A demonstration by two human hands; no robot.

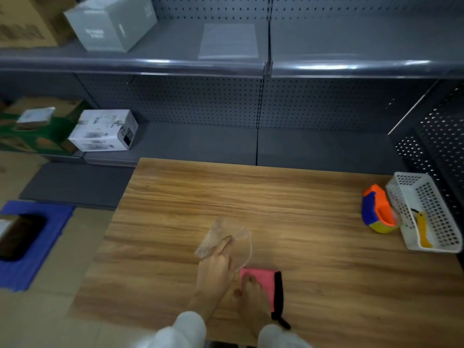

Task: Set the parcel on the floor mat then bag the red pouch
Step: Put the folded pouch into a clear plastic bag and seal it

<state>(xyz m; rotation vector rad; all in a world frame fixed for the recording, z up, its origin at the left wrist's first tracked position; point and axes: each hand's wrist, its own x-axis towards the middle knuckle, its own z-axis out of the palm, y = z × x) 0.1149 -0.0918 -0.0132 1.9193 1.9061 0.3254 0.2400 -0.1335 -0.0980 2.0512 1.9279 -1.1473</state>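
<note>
Left hand (213, 270) grasps clear bag (218, 231); right hand (249, 298) grips red pouch (262, 278) — parcel (18, 236) sits on mat (15, 275), nine o'clock.

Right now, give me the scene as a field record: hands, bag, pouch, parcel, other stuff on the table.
left hand: grips the clear bag above the table
right hand: fingers on the pouch's left edge, grip unclear
pouch: red with a black strip, flat on the table, not in the bag
parcel: dark, lying on the blue mat on the floor, left of the table
tape dispenser: right side of the table, beside the basket
basket: white, holds a yellow tool
</note>
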